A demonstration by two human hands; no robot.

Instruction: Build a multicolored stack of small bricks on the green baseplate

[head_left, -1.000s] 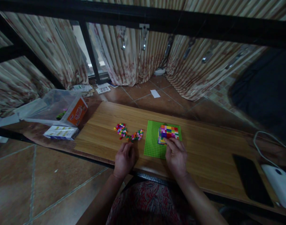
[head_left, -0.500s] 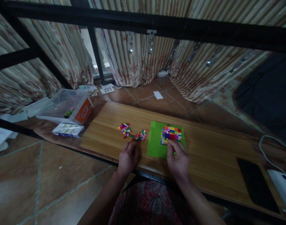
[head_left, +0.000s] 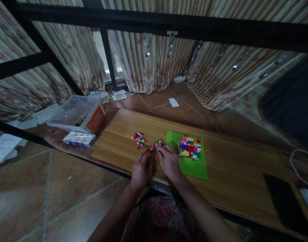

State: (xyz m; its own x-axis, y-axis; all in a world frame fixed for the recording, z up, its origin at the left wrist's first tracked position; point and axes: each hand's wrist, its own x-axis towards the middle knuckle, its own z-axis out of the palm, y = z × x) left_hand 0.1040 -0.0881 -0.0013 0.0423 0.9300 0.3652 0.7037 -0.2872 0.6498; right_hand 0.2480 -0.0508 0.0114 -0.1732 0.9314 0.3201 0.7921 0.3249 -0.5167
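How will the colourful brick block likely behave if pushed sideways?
The brick block looks broad and squat, so tipping seems unlikely. It sits on the studded green baseplate, so both may slide together. Built from many small bricks, it could shed some.

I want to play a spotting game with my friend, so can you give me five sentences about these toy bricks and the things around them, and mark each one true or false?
1. The big brick block sits on the green baseplate. True.
2. The right hand is by the loose bricks. True.
3. The left hand rests on the green baseplate. False: it is left of the baseplate, near the loose bricks.
4. The see-through box is at the right end of the wooden tabletop. False: it is beyond the left end.
5. The flat black thing is on the right side. True.
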